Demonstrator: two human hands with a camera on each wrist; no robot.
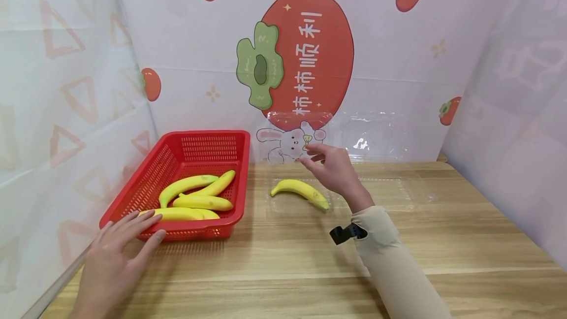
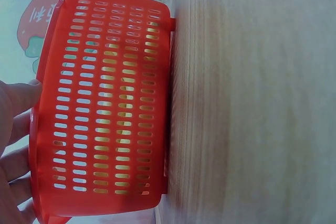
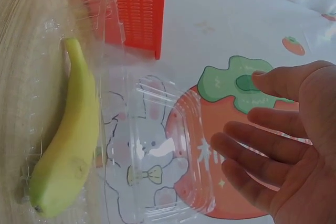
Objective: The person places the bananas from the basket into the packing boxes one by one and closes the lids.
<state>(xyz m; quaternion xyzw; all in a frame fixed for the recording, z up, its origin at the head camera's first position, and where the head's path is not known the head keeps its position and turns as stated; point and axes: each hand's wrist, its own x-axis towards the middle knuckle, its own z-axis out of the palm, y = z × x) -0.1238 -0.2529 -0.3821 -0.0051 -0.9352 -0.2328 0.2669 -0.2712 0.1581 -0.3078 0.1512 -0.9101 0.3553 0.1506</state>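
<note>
A single banana (image 1: 301, 191) lies in the clear plastic clamshell box (image 1: 385, 193), whose transparent lid stands raised behind it. Above that banana hovers my right hand (image 1: 332, 169), apart from it, fingers loosely bent and holding nothing; the right wrist view shows the fingers (image 3: 262, 145) spread beside the lid. At the left stands a red perforated basket (image 1: 241, 181) with several bananas (image 1: 204, 203) inside. My left hand (image 1: 112, 255) rests on the basket's near rim with its fingers extended over it. In the left wrist view the fingertips touch the basket's (image 2: 105, 103) rim.
A wood-grain table (image 1: 274, 274) carries everything. Behind it hangs a white cloth backdrop (image 1: 381, 38) printed with persimmons and a rabbit. Pale cloth walls close off the left and right sides. A black strap (image 1: 347, 233) sits at my right wrist.
</note>
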